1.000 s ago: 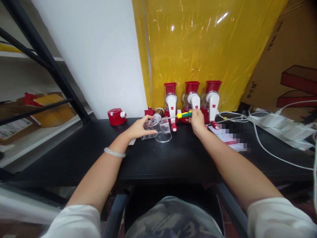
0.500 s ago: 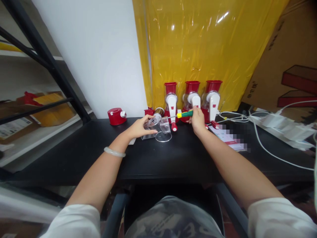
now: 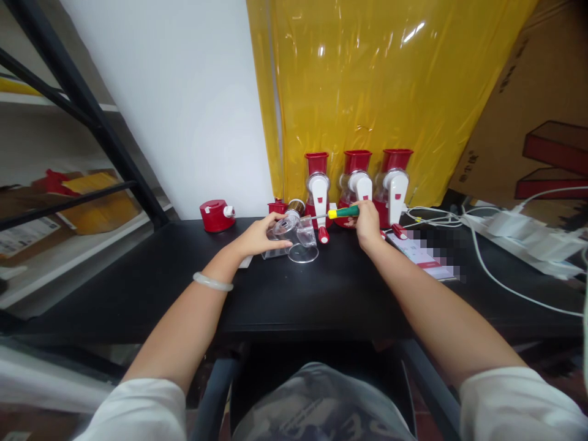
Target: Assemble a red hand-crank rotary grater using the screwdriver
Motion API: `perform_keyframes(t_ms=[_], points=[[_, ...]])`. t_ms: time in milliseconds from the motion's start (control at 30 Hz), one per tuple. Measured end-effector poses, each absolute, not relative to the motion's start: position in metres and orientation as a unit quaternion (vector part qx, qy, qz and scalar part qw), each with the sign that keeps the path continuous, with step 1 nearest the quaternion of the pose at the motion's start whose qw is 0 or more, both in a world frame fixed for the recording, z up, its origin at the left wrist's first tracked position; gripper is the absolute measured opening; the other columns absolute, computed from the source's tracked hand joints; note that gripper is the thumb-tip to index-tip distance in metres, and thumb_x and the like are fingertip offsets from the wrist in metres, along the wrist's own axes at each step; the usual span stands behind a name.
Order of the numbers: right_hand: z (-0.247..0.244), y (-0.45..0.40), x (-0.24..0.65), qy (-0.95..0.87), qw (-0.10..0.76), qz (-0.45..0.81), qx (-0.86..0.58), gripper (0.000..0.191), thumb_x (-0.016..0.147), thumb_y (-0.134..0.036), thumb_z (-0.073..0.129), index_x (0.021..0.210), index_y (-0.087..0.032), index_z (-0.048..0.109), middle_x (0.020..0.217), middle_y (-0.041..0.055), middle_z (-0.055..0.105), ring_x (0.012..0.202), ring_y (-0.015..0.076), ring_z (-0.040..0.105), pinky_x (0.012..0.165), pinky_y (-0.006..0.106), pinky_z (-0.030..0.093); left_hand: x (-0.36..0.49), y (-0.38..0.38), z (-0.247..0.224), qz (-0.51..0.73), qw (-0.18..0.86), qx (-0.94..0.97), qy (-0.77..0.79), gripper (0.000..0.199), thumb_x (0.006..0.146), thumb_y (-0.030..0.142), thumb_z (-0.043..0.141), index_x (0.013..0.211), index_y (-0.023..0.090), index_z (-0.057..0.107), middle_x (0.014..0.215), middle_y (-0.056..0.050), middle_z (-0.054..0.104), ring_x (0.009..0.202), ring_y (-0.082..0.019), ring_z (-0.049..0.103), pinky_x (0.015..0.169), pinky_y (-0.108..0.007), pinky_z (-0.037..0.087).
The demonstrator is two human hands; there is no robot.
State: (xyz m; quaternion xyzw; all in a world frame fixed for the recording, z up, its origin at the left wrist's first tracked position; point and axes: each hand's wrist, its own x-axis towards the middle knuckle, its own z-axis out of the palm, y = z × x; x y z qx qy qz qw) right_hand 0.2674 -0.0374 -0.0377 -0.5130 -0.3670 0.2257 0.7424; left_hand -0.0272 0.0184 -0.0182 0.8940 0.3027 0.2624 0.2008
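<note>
My left hand (image 3: 261, 236) is closed around a clear plastic grater body (image 3: 304, 252), which lies tilted on the black table. My right hand (image 3: 367, 222) grips a screwdriver (image 3: 343, 212) by its green and yellow handle. The screwdriver's thin shaft points left and reaches the clear body; exactly where its tip sits is too small to tell. Behind the clear body stands a ribbed metal drum (image 3: 296, 206). A red base (image 3: 217, 215) with a white knob rests farther left, apart from both hands.
Three red and white crank graters, the nearest a grater (image 3: 318, 190), line the back by a yellow curtain (image 3: 367, 79). A phone-like flat screen (image 3: 425, 260), cables and a power strip (image 3: 528, 236) lie right. A black rack (image 3: 87, 110) stands left.
My right hand has turned very slightly on the screwdriver handle. The left hand and the clear body look unmoved.
</note>
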Motion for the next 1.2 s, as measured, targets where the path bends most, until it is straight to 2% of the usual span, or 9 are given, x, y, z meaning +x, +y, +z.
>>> perform_keyframes(t_ms=[200,367,533,700,833,1000,1200], points=[[-0.03,-0.043,0.263,-0.356,0.743,0.228,-0.519,0.009,0.082,-0.026,0.045,0.076,-0.023,0.051,0.055,-0.0067,0.05,0.04,0.0108,0.046,0.043,0.025,0.042,-0.026,0.018,-0.018,0.264,0.206,0.892,0.303,0.076,0.071,0.049,0.079,0.134,0.023,0.048,0.118,-0.012,0.067,0.107,-0.03,0.065,0.094,-0.047,0.049],[-0.032,-0.041,0.263,-0.358,0.74,0.223,-0.524,0.011,0.084,-0.028,0.046,0.076,-0.023,0.052,0.051,-0.0078,0.046,0.04,0.0103,0.044,0.043,0.024,0.044,-0.027,0.018,-0.018,0.265,0.209,0.891,0.303,0.075,0.07,0.048,0.08,0.135,0.024,0.049,0.121,-0.012,0.066,0.109,-0.03,0.065,0.096,-0.048,0.048],[-0.039,-0.034,0.268,-0.362,0.738,0.212,-0.528,0.017,0.085,-0.039,0.05,0.079,-0.023,0.052,0.056,-0.0075,0.046,0.042,0.0097,0.043,0.043,0.025,0.046,-0.027,0.018,-0.019,0.27,0.216,0.892,0.291,0.074,0.072,0.045,0.079,0.136,0.024,0.048,0.12,-0.012,0.067,0.107,-0.03,0.066,0.096,-0.049,0.048],[-0.044,-0.029,0.272,-0.381,0.744,0.193,-0.513,0.033,0.082,-0.056,0.057,0.079,-0.024,0.05,0.059,-0.0064,0.046,0.048,0.0113,0.048,0.047,0.027,0.049,-0.027,0.019,-0.019,0.27,0.208,0.892,0.296,0.074,0.071,0.045,0.079,0.135,0.025,0.049,0.119,-0.012,0.067,0.106,-0.03,0.066,0.094,-0.049,0.049],[-0.043,-0.031,0.271,-0.386,0.743,0.193,-0.512,0.039,0.081,-0.062,0.055,0.078,-0.024,0.049,0.057,-0.0069,0.044,0.045,0.0109,0.046,0.045,0.027,0.048,-0.027,0.02,-0.02,0.271,0.203,0.893,0.297,0.074,0.071,0.046,0.079,0.136,0.025,0.048,0.119,-0.012,0.067,0.106,-0.03,0.066,0.094,-0.05,0.049],[-0.038,-0.037,0.267,-0.381,0.739,0.21,-0.514,0.028,0.088,-0.05,0.044,0.081,-0.024,0.05,0.06,-0.0055,0.051,0.043,0.0109,0.049,0.044,0.026,0.047,-0.027,0.019,-0.019,0.267,0.207,0.893,0.299,0.075,0.071,0.047,0.079,0.135,0.024,0.048,0.119,-0.012,0.067,0.108,-0.031,0.065,0.095,-0.049,0.048],[-0.038,-0.038,0.266,-0.375,0.751,0.226,-0.493,0.016,0.083,-0.035,0.042,0.084,-0.022,0.052,0.066,-0.0048,0.056,0.044,0.01,0.051,0.045,0.024,0.046,-0.027,0.019,-0.019,0.269,0.201,0.894,0.298,0.074,0.071,0.048,0.079,0.134,0.025,0.048,0.12,-0.011,0.067,0.106,-0.03,0.066,0.095,-0.049,0.049]])
